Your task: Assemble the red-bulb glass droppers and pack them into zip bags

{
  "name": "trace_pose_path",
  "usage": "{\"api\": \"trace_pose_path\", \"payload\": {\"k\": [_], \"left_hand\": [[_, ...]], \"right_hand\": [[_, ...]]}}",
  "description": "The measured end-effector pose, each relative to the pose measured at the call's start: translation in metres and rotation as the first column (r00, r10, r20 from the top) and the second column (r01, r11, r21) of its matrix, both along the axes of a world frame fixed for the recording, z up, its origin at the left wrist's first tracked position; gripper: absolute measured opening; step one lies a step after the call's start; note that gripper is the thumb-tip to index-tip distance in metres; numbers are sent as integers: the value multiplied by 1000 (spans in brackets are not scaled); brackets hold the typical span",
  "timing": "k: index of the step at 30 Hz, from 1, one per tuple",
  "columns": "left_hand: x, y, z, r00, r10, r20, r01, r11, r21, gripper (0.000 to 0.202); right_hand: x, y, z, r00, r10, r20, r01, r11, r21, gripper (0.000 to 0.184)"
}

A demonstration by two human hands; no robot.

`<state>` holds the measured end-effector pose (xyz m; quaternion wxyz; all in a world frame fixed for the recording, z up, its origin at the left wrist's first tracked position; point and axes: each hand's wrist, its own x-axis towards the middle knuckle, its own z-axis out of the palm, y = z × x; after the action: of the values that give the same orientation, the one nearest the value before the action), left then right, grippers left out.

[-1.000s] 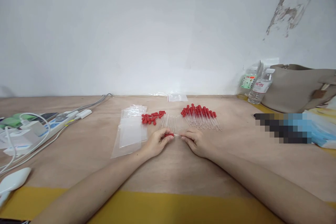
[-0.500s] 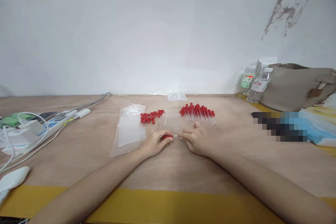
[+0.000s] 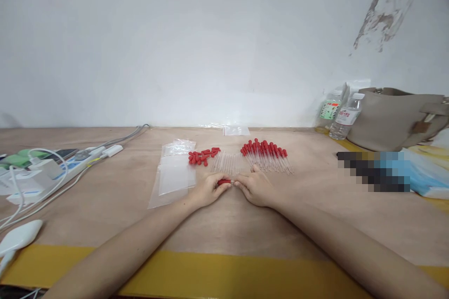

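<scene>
My left hand (image 3: 206,190) pinches a small red rubber bulb (image 3: 223,181) just above the wooden table (image 3: 228,224). My right hand (image 3: 255,188) is closed on a thin clear glass tube whose end meets the bulb; the tube is mostly hidden in the fingers. Just beyond my hands lie a row of bare glass tubes (image 3: 228,162), a small heap of loose red bulbs (image 3: 202,155) to their left, and a fan of assembled droppers with red bulbs (image 3: 266,154) to their right.
Clear zip bags (image 3: 173,175) lie left of the bulbs, another small bag (image 3: 236,130) by the wall. A power strip with chargers and cables (image 3: 45,170) fills the left. Two water bottles (image 3: 338,112) and a beige bag (image 3: 396,117) stand at the right.
My right hand has moved left toward the left hand, so the stretch of tube showing between them has shrunk and the tube end now meets the red bulb.
</scene>
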<state>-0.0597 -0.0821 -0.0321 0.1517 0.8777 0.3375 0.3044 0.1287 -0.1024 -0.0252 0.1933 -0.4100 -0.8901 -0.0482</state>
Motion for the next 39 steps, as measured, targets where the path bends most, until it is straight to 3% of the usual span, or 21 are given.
{"api": "trace_pose_path", "payload": {"k": [3, 7, 10, 13, 15, 18, 23, 25, 31, 39], "left_hand": [[-3, 3, 7, 1000, 23, 5, -23, 992, 127, 22], [-20, 14, 11, 978, 205, 21, -202, 935, 291, 33], [-35, 25, 8, 942, 335, -18, -312, 895, 318, 23], [-42, 32, 1, 918, 391, -62, -354, 881, 314, 19], [-42, 34, -2, 914, 399, -78, -359, 882, 304, 19], [-41, 32, -3, 914, 397, -84, -358, 887, 292, 20], [-41, 31, -1, 908, 407, -99, -368, 888, 275, 23], [-41, 31, -1, 903, 419, -95, -381, 884, 272, 22], [-38, 29, 0, 864, 497, -87, -457, 844, 280, 19], [-43, 40, 15, 764, 641, -80, -574, 730, 372, 17]], "right_hand": [[3, -2, 8, 999, -50, -5, 50, 998, -28, 27], [20, 11, 18, 955, -248, -162, 221, 960, -172, 25], [40, 36, 26, 837, -485, -253, 412, 863, -291, 26], [54, 61, 30, 656, -718, -233, 660, 695, -284, 29], [57, 74, 29, 569, -793, -216, 751, 609, -257, 30], [55, 85, 22, 530, -832, -163, 795, 554, -245, 31], [53, 90, 10, 522, -844, -119, 824, 536, -186, 35], [50, 86, 8, 536, -834, -135, 819, 552, -156, 35], [14, 71, 7, 743, -663, -97, 646, 747, -157, 33], [-5, 73, 4, 738, -675, -17, 653, 721, -232, 28]]}}
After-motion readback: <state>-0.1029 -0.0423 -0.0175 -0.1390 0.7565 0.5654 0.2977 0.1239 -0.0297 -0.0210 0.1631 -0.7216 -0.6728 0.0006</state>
